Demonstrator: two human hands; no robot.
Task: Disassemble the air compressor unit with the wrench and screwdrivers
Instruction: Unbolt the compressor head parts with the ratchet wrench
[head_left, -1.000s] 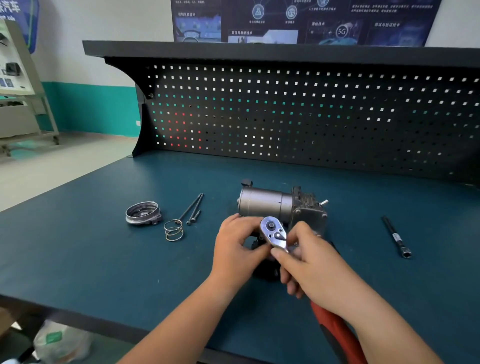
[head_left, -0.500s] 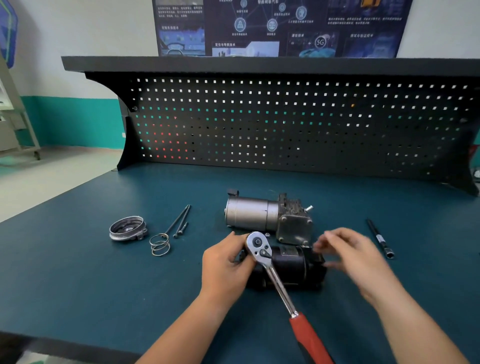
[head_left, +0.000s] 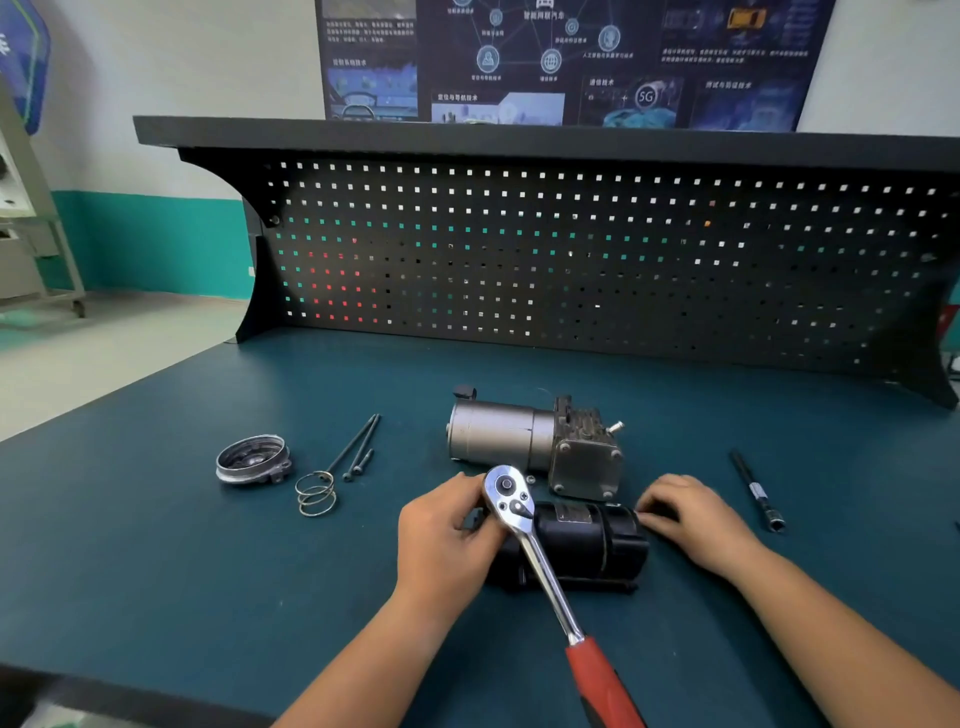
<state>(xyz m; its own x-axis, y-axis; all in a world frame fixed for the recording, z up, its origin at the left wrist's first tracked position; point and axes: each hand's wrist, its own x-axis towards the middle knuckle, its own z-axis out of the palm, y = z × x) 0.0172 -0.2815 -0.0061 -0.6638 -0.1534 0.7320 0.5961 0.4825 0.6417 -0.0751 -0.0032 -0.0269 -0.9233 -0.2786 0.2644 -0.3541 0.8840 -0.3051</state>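
Head view — chrome ratchet wrench (head_left: 559, 603) (red grip) across black cylindrical motor (head_left: 587, 545).

A training workshop, my teal-topped workbench (head_left: 208, 571) with a black pegboard (head_left: 571, 260) along its back edge, a technical poster (head_left: 561, 57) on the wall behind, ratchet wrench (head_left: 540, 564), spring (head_left: 316, 493) and long bolts (head_left: 358, 447) in front of me

one ratchet wrench (head_left: 540, 561), one compressor (head_left: 498, 436), one spring (head_left: 315, 493), one cap (head_left: 252, 460), one extension bar (head_left: 756, 491).
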